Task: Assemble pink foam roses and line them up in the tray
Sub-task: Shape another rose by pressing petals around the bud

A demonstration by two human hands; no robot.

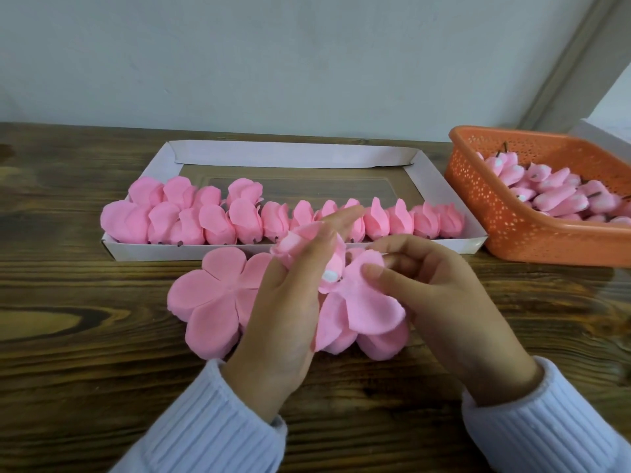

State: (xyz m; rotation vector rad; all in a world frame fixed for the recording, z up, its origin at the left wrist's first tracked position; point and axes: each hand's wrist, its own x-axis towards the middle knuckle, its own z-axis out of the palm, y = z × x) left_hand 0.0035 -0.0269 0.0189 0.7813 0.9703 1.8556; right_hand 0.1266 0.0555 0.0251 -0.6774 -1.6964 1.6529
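Rose bud (336, 259) lies gripped in my left hand (286, 302), just in front of the tray (153, 250), while my right hand (444, 285) pinches a petal sheet (368, 302) against its base; push off-centre or tug too hard and I judge the foam tears or the bud slips.

left hand (290, 302): bare | right hand (440, 295): bare | sleeves (211, 425): white ribbed knit, cuffed

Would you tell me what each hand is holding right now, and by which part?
The left hand holds a rose bud around its body; the right hand pinches one petal of the petal piece beneath the bud.
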